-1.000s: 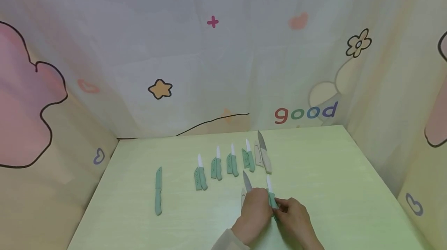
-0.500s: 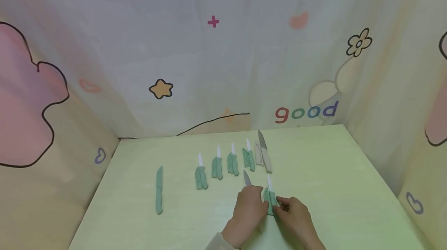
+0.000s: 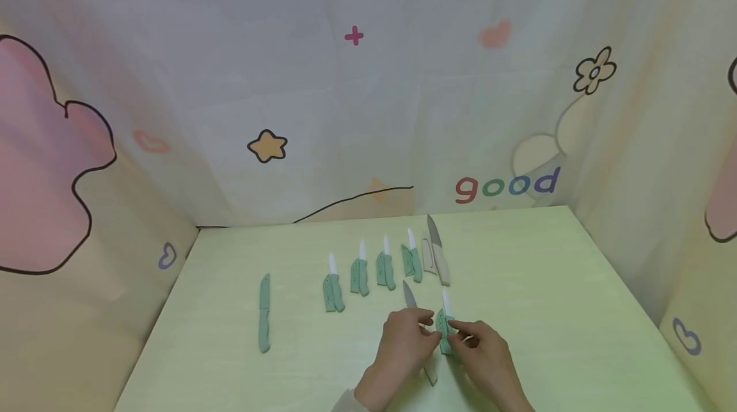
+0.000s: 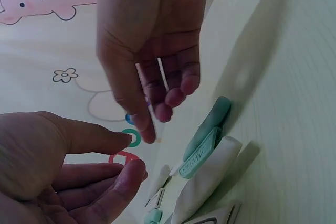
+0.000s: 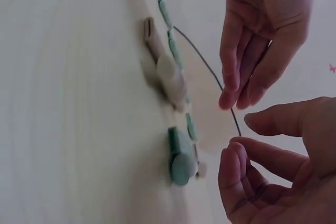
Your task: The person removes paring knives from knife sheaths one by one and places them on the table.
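Both hands hover over the front of the table. My left hand (image 3: 405, 335) has its fingers loosely bent, with nothing between thumb and fingers. Facing it, my right hand (image 3: 483, 351) is likewise free, its thumb and index finger apart in the right wrist view. Between and below them lies a small green-handled paring knife (image 3: 446, 300) with a white blade. Its green sheath (image 4: 199, 153) lies alongside the handle. Under the left hand is a beige-handled knife (image 3: 409, 295) with a grey blade, partly hidden. A beige sheath lies near it in the left wrist view.
Further back, several green paring knives (image 3: 336, 297) lie in a slanting row, sheaths beside them. A larger beige knife (image 3: 440, 261) with its beige sheath (image 3: 428, 253) ends that row. One sheathed green knife (image 3: 263, 329) lies at left. A printed curtain (image 3: 322, 111) surrounds the table.
The left hand has let go of the green sheath and moved slightly left, uncovering the beige handle's end. The right hand has released the green knife and lifted off it.
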The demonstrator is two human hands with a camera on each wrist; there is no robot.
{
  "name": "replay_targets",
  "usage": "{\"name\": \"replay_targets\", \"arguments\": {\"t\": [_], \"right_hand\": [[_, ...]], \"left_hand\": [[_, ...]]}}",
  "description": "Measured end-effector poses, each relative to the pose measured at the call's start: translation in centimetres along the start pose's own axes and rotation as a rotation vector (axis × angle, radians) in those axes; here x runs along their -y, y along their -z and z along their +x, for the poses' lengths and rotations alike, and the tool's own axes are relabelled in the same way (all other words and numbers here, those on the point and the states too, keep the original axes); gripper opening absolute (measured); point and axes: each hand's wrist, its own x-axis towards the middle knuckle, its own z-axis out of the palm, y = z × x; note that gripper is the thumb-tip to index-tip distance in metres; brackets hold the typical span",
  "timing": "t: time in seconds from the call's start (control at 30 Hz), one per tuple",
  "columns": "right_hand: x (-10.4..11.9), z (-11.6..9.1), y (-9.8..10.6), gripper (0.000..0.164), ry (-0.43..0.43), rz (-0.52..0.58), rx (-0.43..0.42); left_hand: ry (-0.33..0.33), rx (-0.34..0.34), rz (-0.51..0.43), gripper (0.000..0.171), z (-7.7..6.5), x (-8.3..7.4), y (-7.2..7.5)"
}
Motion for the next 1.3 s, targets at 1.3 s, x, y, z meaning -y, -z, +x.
{"name": "replay_targets", "arguments": {"t": [1.3], "right_hand": [[6.2, -1.7, -9.2, 0.031, -0.015, 0.583, 0.405]], "left_hand": [[0.269, -0.096, -0.248, 0.035, -5.8, 6.8, 6.8]]}}
